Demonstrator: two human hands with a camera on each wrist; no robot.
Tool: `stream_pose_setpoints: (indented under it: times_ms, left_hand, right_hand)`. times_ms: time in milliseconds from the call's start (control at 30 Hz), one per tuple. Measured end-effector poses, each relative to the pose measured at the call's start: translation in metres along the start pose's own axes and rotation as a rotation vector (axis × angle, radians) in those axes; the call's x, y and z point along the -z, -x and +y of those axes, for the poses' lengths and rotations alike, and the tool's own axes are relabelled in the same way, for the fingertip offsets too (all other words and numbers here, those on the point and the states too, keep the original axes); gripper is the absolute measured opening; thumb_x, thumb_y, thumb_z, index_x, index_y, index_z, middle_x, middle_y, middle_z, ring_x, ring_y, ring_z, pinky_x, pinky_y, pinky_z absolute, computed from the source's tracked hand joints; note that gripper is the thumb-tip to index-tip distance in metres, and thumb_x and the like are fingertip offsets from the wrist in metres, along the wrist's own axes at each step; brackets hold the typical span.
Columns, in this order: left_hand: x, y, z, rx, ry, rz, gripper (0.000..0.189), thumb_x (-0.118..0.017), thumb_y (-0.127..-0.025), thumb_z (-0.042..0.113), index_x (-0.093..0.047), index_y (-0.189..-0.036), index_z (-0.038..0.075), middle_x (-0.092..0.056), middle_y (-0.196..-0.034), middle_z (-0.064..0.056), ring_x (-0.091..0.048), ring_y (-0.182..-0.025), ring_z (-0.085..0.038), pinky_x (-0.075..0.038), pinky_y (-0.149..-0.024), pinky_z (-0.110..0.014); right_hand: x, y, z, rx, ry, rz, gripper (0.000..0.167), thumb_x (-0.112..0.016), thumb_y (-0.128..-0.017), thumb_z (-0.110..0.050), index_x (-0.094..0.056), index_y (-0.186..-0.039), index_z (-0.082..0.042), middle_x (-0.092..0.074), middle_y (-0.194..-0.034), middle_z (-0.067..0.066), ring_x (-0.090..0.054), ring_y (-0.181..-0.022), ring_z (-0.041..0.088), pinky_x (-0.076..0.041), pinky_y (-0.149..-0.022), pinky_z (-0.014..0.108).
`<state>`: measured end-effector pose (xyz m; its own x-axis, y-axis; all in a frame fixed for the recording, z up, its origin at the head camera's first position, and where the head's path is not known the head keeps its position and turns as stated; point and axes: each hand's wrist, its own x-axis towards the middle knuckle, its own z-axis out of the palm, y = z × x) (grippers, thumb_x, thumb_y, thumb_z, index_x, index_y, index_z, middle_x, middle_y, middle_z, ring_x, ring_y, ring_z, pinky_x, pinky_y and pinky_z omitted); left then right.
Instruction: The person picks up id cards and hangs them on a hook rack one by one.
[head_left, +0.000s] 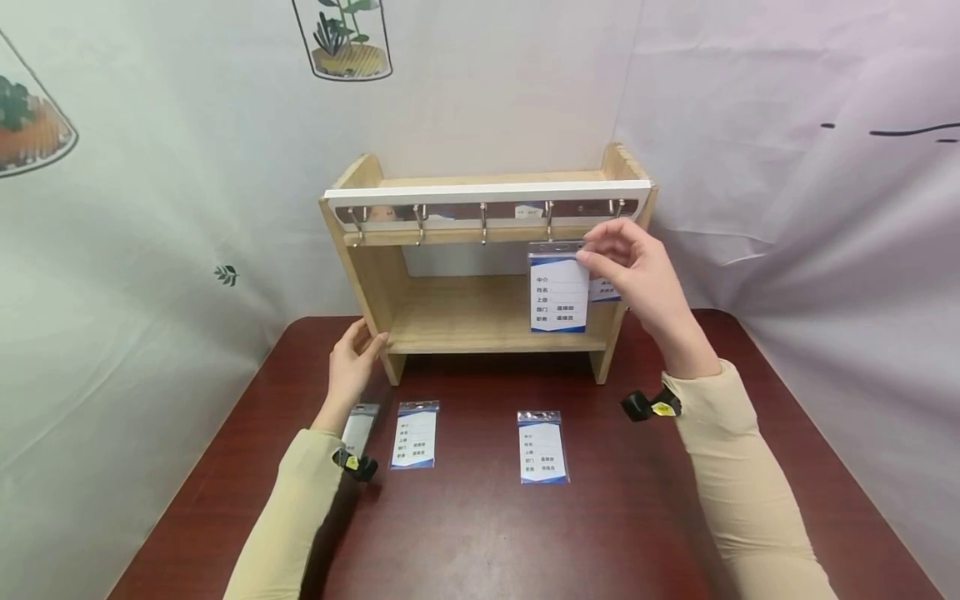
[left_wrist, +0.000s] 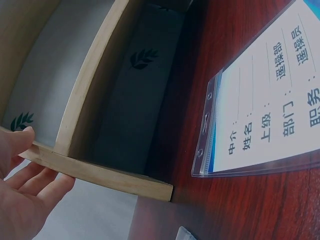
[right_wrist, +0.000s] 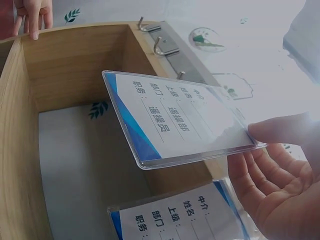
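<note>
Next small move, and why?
Probably ease the held badge onto the fourth hook from the left: in the head view, its top edge sits just below, pinched by the right hand, and the left hand holds the rack's side. Whether the slot has caught is unclear.

We're looking forward and down from the head camera, the widest view here, taking in the whole wooden rack (head_left: 465,321), the left hand (head_left: 351,360) and the right hand (head_left: 637,271). Over at the left wrist, we're peering in close, with a heavy tilt, at the rack's side panel (left_wrist: 115,178). At the right wrist, we're sitting near the held badge (right_wrist: 172,120), facing across the rack; this view and the head's are sharing both hands!
</note>
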<state>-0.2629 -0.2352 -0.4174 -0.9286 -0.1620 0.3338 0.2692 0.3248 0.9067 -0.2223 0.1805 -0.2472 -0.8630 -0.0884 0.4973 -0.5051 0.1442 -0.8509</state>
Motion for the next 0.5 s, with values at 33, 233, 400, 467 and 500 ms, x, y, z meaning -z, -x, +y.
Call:
stream_pose_setpoints:
  times_ms: [33, 233, 400, 467, 500]
  left_hand:
    - [0.000, 0.000, 0.000, 0.002, 0.000, -0.001, 0.050, -0.070, -0.098, 0.020, -0.054, -0.142, 0.003, -0.061, -0.135, -0.023, -0.058, -0.125, -0.035, -0.057, -0.088, -0.023]
    - [0.001, 0.000, -0.001, 0.009, 0.005, -0.005, 0.051, -0.069, -0.098, 0.018, -0.053, -0.144, 0.002, -0.059, -0.136, -0.024, -0.057, -0.126, -0.036, -0.057, -0.088, -0.024]
    - [0.000, 0.000, 0.000, -0.002, -0.004, 0.000, 0.048, -0.070, -0.097, 0.019, -0.056, -0.140, 0.002, -0.061, -0.134, -0.023, -0.059, -0.124, -0.035, -0.058, -0.086, -0.023]
    - [0.000, 0.000, 0.000, -0.009, -0.008, 0.002, 0.047, -0.070, -0.097, 0.019, -0.056, -0.139, 0.002, -0.062, -0.133, -0.024, -0.059, -0.123, -0.034, -0.058, -0.086, -0.024]
    - [0.000, 0.000, 0.000, -0.010, -0.010, 0.002, 0.047, -0.070, -0.097, 0.019, -0.056, -0.139, 0.002, -0.062, -0.133, -0.024, -0.060, -0.123, -0.034, -0.058, -0.086, -0.025]
  right_hand:
    - [-0.001, -0.001, 0.000, 0.000, 0.002, 0.000, 0.018, -0.070, -0.094, -0.004, -0.062, -0.109, -0.002, -0.070, -0.089, -0.009, -0.065, -0.078, 0.012, -0.056, -0.073, 0.023]
    - [-0.007, -0.002, 0.000, 0.006, 0.012, 0.008, 0.020, -0.071, -0.093, -0.006, -0.062, -0.110, -0.001, -0.071, -0.091, -0.004, -0.063, -0.075, 0.015, -0.054, -0.071, 0.027]
    - [-0.010, -0.005, 0.001, -0.001, 0.033, 0.022, 0.022, -0.071, -0.094, -0.011, -0.062, -0.112, -0.003, -0.072, -0.097, 0.003, -0.064, -0.078, 0.015, -0.054, -0.072, 0.028]
    - [-0.011, -0.006, 0.002, -0.008, 0.032, 0.028, 0.021, -0.071, -0.095, -0.011, -0.062, -0.112, -0.004, -0.071, -0.097, 0.003, -0.064, -0.079, 0.014, -0.054, -0.073, 0.028]
    - [-0.012, -0.006, 0.003, -0.011, 0.028, 0.032, 0.020, -0.071, -0.095, -0.011, -0.063, -0.112, -0.005, -0.072, -0.097, 0.003, -0.064, -0.079, 0.013, -0.054, -0.073, 0.028]
